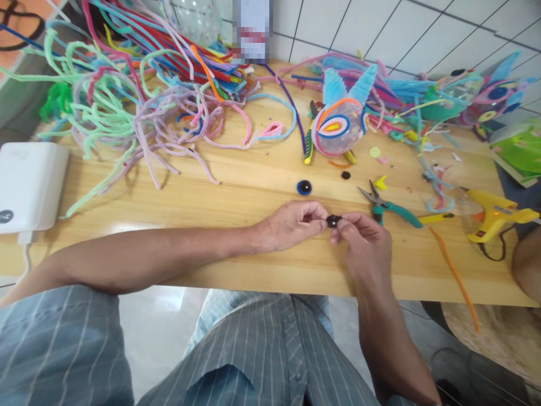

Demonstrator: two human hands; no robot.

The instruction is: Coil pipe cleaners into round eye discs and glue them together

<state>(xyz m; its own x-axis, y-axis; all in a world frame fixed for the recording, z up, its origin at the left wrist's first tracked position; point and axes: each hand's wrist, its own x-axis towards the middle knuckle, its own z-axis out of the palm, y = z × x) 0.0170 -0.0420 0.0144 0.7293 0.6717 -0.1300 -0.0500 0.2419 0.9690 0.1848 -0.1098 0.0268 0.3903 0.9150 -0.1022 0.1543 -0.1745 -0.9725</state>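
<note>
My left hand [291, 224] and my right hand [362, 239] meet over the front part of the wooden table [262, 175]. Both pinch one small black round piece [333, 221] between their fingertips. Just beyond them lies a round blue-and-black eye piece [304, 187] and a small black dot [345, 175]. Farther back stands a clear ball figure [338, 125] wrapped in pipe cleaners, with blue ears and a coloured eye.
Green-handled pliers [391, 208] and a yellow glue gun [492, 217] lie to the right, with an orange pipe cleaner [454, 273]. A big heap of pipe cleaners [139, 84] fills the back left. A white box [29, 186] sits at left. Another person's arm [528, 262] shows at right.
</note>
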